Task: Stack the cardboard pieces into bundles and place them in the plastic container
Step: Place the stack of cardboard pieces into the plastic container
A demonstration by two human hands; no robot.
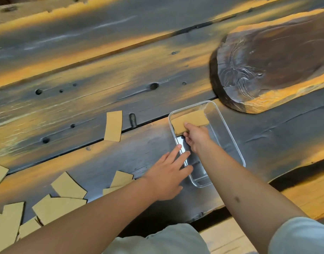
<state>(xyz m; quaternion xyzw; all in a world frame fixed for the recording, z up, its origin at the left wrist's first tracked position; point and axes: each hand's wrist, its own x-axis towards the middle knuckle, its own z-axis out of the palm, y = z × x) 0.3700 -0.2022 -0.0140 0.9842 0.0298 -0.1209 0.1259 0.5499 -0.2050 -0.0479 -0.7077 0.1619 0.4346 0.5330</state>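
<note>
The right hand (196,136) is gripping a cardboard bundle (189,121) at the far end of the clear plastic container (232,142). The left hand (166,176) is lying flat, fingers straight, touching the container's near left rim. Loose cardboard pieces (66,187) are lying on the wooden table (102,70) at the near left.

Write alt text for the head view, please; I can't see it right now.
The right hand grips a cardboard bundle at the far end of the clear plastic container on a dark wooden table. The left hand, fingers straight, touches the container's near left rim; loose cardboard pieces lie at lower left.
</note>
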